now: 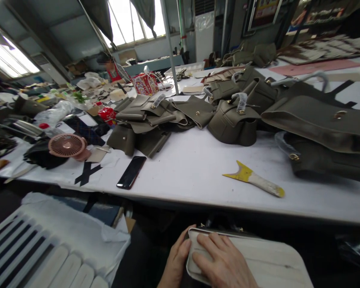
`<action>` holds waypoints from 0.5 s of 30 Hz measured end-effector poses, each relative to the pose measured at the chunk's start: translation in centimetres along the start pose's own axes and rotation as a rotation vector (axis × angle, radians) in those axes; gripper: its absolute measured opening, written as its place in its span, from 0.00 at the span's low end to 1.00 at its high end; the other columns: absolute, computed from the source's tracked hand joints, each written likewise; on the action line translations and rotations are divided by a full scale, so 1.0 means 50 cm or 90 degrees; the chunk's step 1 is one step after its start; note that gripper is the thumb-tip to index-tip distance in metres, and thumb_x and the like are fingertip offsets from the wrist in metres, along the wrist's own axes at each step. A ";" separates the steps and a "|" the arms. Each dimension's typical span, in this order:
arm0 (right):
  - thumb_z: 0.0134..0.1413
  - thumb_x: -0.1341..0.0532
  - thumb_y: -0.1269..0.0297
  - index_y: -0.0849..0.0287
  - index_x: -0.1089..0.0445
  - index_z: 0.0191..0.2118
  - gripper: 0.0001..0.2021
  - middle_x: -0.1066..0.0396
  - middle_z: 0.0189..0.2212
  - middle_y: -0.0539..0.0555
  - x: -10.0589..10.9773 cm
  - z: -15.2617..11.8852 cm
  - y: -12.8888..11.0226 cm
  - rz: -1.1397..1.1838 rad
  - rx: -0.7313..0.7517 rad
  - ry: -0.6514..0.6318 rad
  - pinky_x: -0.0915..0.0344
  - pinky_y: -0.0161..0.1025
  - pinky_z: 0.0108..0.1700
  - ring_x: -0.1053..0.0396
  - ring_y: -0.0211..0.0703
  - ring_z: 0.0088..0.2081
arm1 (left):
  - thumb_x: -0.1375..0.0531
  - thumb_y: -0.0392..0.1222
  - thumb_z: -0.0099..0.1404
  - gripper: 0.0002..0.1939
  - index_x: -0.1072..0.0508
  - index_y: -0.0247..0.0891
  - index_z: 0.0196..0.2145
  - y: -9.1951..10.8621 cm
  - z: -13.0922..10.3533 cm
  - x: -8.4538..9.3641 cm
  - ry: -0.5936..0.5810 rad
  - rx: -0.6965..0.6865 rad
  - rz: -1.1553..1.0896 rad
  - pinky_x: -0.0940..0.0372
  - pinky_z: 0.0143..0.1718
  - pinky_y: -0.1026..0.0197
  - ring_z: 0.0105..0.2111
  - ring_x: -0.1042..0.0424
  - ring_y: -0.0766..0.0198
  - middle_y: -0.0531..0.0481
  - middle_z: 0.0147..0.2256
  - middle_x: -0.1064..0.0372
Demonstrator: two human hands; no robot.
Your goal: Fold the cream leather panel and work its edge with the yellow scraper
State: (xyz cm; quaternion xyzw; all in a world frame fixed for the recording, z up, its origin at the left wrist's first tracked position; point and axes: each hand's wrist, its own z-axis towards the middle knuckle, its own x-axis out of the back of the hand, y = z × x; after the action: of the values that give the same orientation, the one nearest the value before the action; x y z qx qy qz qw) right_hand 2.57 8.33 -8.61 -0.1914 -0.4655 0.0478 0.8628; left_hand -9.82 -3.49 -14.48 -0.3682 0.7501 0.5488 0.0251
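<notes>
Hands are pressing flat on a pale board (258, 260) below the worktop (198, 168) edge, left hand (175, 260) gripping its corner, right hand (225, 262) spread open; olive bags (234, 120) are lying stacked beyond, unfinished.

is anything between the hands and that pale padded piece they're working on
Nothing visible. Both hands rest directly on the pale padded piece below the table edge: the left hand grips its near left corner, and the right hand lies flat on top. The yellow scraper and the phone lie up on the table, apart from them.
</notes>
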 end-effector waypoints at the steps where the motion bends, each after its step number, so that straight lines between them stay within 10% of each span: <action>1: 0.48 0.28 0.63 0.53 0.30 0.35 0.11 0.27 0.42 0.48 0.000 -0.002 0.000 -0.001 -0.009 0.001 0.46 0.41 0.43 0.35 0.46 0.39 | 0.41 0.54 0.66 0.27 0.31 0.37 0.58 -0.001 0.002 0.003 0.003 0.003 -0.002 0.49 0.64 0.42 0.59 0.36 0.45 0.39 0.57 0.31; 7: 0.28 0.21 0.69 0.55 0.30 0.39 0.27 0.25 0.41 0.43 0.001 -0.015 0.005 -0.006 -0.058 -0.016 0.43 0.42 0.39 0.33 0.45 0.38 | 0.36 0.54 0.60 0.31 0.30 0.37 0.58 -0.001 0.010 0.015 -0.039 0.049 -0.063 0.50 0.64 0.42 0.59 0.35 0.43 0.39 0.57 0.31; 15: 0.43 0.31 0.73 0.57 0.30 0.34 0.11 0.23 0.39 0.48 -0.022 -0.018 0.008 0.004 -0.095 0.026 0.38 0.42 0.36 0.31 0.45 0.36 | 0.42 0.56 0.66 0.27 0.31 0.43 0.59 0.028 0.020 0.029 -0.004 -0.050 0.294 0.53 0.68 0.46 0.64 0.42 0.49 0.45 0.63 0.39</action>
State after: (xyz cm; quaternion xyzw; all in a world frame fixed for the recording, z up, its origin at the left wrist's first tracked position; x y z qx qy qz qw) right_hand 2.75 8.18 -10.07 -0.2578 -0.4491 0.0118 0.8554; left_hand -12.06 -3.22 -14.40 -0.1855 0.7926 0.5698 -0.1129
